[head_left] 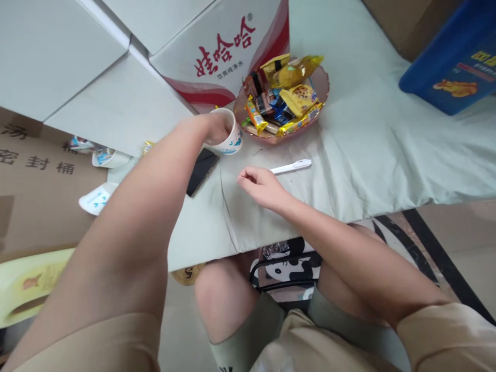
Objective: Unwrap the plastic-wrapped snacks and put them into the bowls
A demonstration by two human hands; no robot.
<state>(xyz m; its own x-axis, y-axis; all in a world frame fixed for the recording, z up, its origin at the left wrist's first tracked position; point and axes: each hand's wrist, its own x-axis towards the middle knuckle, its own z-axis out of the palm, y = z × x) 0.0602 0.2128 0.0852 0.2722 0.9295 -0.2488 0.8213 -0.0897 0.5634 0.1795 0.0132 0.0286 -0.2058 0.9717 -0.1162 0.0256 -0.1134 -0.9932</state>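
Observation:
My left hand reaches down into a white paper cup with a blue print. Its fingers are inside the cup and mostly hidden, so their grip cannot be made out. Loosely curled, my right hand rests on the pale green cloth, with nothing visible in it. Just beyond that hand lies a white pen. Behind the cup stands a pink glass bowl heaped with wrapped snacks. A dark phone-like slab lies below my left wrist, partly covered by the forearm.
A white and red water carton stands behind the cup. More paper cups lie at the left, beside a brown box. A blue container is at the right, and a yellow bottle at the lower left.

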